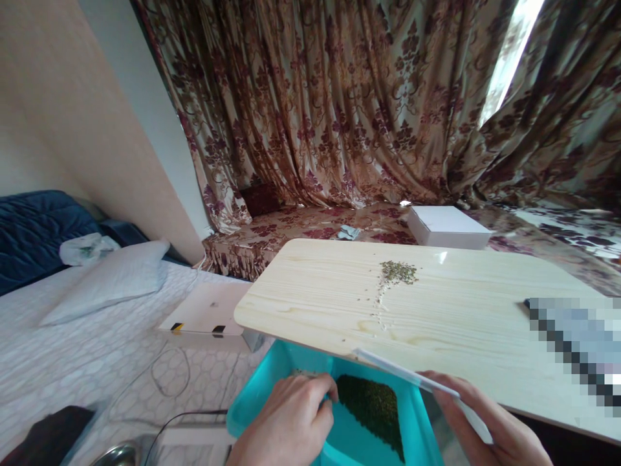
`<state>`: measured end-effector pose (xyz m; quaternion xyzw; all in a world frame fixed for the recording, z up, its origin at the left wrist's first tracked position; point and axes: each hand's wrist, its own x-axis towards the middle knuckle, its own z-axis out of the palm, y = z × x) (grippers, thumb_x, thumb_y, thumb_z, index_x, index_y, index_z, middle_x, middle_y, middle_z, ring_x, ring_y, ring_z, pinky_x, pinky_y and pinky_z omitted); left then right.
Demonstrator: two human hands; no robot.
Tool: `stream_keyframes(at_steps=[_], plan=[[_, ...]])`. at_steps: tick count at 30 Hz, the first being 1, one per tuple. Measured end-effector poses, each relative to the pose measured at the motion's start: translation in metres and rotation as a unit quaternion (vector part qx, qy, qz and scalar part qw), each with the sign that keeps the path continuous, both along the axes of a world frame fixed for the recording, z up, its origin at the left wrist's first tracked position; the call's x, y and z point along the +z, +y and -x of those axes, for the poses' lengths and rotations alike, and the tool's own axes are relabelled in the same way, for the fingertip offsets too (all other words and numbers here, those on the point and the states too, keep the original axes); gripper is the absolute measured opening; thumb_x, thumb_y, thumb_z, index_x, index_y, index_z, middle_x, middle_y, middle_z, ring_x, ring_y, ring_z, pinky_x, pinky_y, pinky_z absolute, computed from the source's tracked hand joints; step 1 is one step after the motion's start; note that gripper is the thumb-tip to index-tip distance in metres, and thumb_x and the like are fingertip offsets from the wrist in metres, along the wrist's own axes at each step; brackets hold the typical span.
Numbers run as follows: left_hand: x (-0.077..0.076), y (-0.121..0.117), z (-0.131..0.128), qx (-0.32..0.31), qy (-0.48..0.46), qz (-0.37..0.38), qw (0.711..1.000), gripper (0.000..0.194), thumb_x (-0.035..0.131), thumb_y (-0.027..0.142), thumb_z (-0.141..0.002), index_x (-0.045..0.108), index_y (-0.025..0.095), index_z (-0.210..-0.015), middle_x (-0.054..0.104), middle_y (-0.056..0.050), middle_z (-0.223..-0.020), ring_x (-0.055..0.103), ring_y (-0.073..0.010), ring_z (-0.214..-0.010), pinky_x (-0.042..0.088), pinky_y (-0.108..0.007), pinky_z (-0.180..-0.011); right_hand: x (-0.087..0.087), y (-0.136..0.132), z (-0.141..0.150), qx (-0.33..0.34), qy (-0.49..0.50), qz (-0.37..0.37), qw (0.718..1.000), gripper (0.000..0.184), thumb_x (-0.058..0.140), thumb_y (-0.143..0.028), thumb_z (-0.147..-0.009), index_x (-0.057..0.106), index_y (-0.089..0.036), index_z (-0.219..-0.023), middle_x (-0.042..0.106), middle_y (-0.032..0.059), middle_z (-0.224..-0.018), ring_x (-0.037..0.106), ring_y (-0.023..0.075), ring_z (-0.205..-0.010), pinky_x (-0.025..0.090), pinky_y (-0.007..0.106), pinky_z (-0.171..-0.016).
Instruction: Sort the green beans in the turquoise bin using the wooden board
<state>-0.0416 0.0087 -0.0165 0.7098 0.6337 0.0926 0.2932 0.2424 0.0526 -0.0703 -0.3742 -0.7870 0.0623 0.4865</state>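
Note:
My left hand (295,417) reaches into a teal plastic bin (284,353) with its fingers curled. Whatever is between those fingertips is hidden. In the bin's right part lies a heap of small dark green grains (371,408); a few pale bits (303,373) show beyond my left hand. My right hand (485,417) grips a thin white flat strip (405,373), whose far end rests near the front edge of the light wood table (310,291). A small pile of greenish grains (398,272) sits on that table, with pale crumbs (381,310) trailing toward me.
A blurred-out flat device (577,343) lies on the table's right. Behind the table stands a white box (449,226). Another white box (208,310) is on the bed to the left, near a cable (169,382), a metal bowl (116,455) and a pillow (111,278).

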Motion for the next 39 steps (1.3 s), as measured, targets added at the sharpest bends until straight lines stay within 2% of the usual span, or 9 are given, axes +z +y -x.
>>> stream_keyframes(at_steps=[3, 7, 9, 13, 19, 26, 29, 34, 39], plan=[[0.001, -0.003, 0.008, 0.007, 0.001, 0.003, 1.000, 0.028, 0.047, 0.016, -0.095, 0.069, 0.027, -0.107, 0.074, 0.000, -0.112, 0.065, -0.0216, -0.111, 0.040, -0.030, -0.096, 0.009, 0.004, 0.012, 0.034, 0.002, -0.005, 0.999, 0.019, 0.060, -0.025, -0.099, 0.073, -0.031, -0.111, 0.084, -0.0022, -0.094, 0.080, 0.0138, -0.075, 0.061, 0.013, -0.075], [0.003, -0.007, 0.016, 0.024, 0.009, 0.007, 1.000, 0.026, 0.046, 0.016, -0.097, 0.069, 0.027, -0.106, 0.074, 0.001, -0.110, 0.065, -0.0212, -0.110, 0.040, -0.030, -0.095, 0.020, 0.017, 0.033, 0.006, 0.035, -0.042, 0.998, 0.017, 0.058, -0.024, -0.099, 0.073, -0.029, -0.107, 0.083, 0.0001, -0.091, 0.080, 0.0144, -0.075, 0.061, 0.014, -0.073], [0.003, -0.008, 0.018, 0.029, 0.013, 0.009, 0.999, 0.026, 0.047, 0.016, -0.098, 0.069, 0.027, -0.106, 0.074, 0.000, -0.110, 0.064, -0.0216, -0.111, 0.041, -0.030, -0.095, 0.022, 0.018, 0.039, 0.022, 0.028, -0.047, 0.998, 0.018, 0.058, -0.022, -0.099, 0.072, -0.029, -0.107, 0.083, -0.0002, -0.090, 0.080, 0.0139, -0.076, 0.061, 0.013, -0.072], [0.001, -0.008, 0.018, 0.022, 0.024, 0.013, 0.999, 0.028, 0.047, 0.016, -0.098, 0.070, 0.025, -0.110, 0.074, -0.002, -0.113, 0.065, -0.0230, -0.113, 0.042, -0.031, -0.098, 0.019, 0.010, 0.032, 0.070, -0.018, -0.016, 0.997, 0.023, 0.057, -0.020, -0.099, 0.073, -0.030, -0.111, 0.084, 0.0002, -0.096, 0.081, 0.0150, -0.079, 0.062, 0.015, -0.073], [0.000, -0.001, 0.006, -0.019, 0.041, 0.021, 0.999, 0.029, 0.048, 0.013, -0.097, 0.071, 0.024, -0.112, 0.075, -0.004, -0.113, 0.067, -0.0246, -0.112, 0.045, -0.031, -0.098, 0.012, 0.016, 0.000, -0.043, 0.029, -0.055, 0.997, 0.019, 0.062, -0.030, -0.097, 0.075, -0.030, -0.110, 0.084, 0.0013, -0.092, 0.081, 0.0179, -0.071, 0.063, 0.017, -0.069], [-0.002, 0.007, -0.006, -0.053, 0.051, 0.032, 0.997, 0.029, 0.051, 0.012, -0.096, 0.072, 0.024, -0.113, 0.076, -0.004, -0.113, 0.067, -0.0245, -0.113, 0.046, -0.030, -0.098, 0.007, 0.026, 0.003, 0.012, -0.033, -0.044, 0.998, 0.027, 0.057, -0.022, -0.098, 0.075, -0.026, -0.118, 0.084, 0.0050, -0.104, 0.081, 0.0180, -0.086, 0.063, 0.019, -0.077], [-0.006, 0.007, -0.007, -0.059, 0.057, 0.029, 0.996, 0.029, 0.052, 0.013, -0.096, 0.071, 0.025, -0.113, 0.076, -0.004, -0.112, 0.068, -0.0243, -0.111, 0.047, -0.030, -0.097, 0.010, 0.037, -0.002, -0.019, -0.023, -0.063, 0.998, 0.025, 0.056, -0.021, -0.098, 0.076, -0.026, -0.113, 0.084, 0.0032, -0.098, 0.081, 0.0174, -0.082, 0.063, 0.019, -0.074], [-0.009, 0.009, -0.006, -0.066, 0.060, 0.027, 0.996, 0.028, 0.051, 0.014, -0.096, 0.070, 0.026, -0.112, 0.076, -0.003, -0.112, 0.068, -0.0245, -0.111, 0.047, -0.031, -0.097, 0.012, 0.059, -0.016, -0.101, -0.012, -0.062, 0.993, 0.024, 0.055, -0.032, -0.099, 0.079, -0.027, -0.102, 0.085, 0.0023, -0.092, 0.081, 0.0196, -0.073, 0.065, 0.024, -0.069], [-0.008, 0.008, -0.007, -0.065, 0.052, 0.025, 0.996, 0.028, 0.050, 0.015, -0.096, 0.070, 0.026, -0.112, 0.075, -0.002, -0.113, 0.067, -0.0239, -0.112, 0.046, -0.030, -0.097, 0.018, 0.075, -0.012, -0.157, -0.024, -0.053, 0.986, 0.029, 0.053, -0.038, -0.099, 0.079, -0.025, -0.099, 0.085, 0.0043, -0.094, 0.081, 0.0212, -0.073, 0.065, 0.026, -0.069]])
